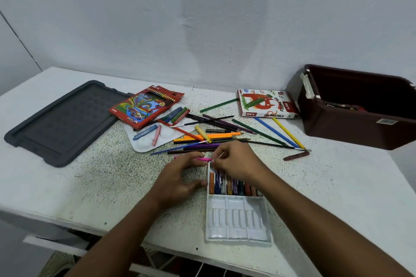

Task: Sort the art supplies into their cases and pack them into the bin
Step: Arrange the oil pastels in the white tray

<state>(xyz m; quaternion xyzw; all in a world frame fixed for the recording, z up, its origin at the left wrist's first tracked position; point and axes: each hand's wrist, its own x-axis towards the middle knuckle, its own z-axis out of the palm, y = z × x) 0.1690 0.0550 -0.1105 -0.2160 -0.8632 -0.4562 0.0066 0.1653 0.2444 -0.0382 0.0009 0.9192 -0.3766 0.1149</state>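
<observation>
Nearest, a white plastic tray (238,220) of oil pastels is steadied by the left hand (180,177), whose fingers pinch a pink pastel (203,159) at its far corner. Rightward, the right hand (236,162) pinches that pastel's tip. Far right stands the dark red bin (351,128).

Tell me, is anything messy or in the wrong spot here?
Yes. Colored pencils, paintbrushes and crayons lie scattered in a crisscross heap on the table, outside their boxes. One dark crayon sits apart. The pastel tray is only half filled.
</observation>
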